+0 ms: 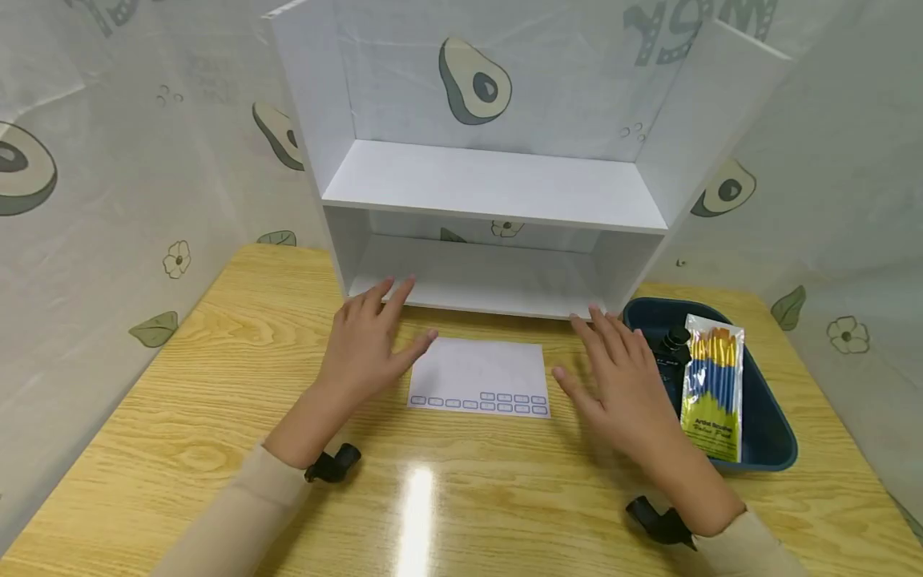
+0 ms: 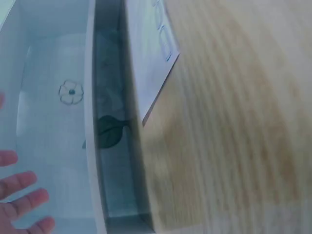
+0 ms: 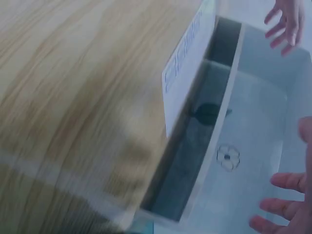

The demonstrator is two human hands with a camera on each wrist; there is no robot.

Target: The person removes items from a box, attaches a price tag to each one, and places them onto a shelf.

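- The left hand [image 1: 364, 344] is held with fingers spread and loosely extended; nothing is gripped by it.
- The right hand [image 1: 613, 381] is likewise spread, with nothing grasped.
- Between them, a white sheet [image 1: 479, 369] printed with small boxes is laid on the wooden table [image 1: 144, 449].
- Behind it a white shelf [image 1: 497, 184] is placed; whether its front edge is touched by any fingertip cannot be told.
- Packaged brushes [image 1: 710, 393] are held in a dark bin [image 1: 763, 429] beside the right hand.
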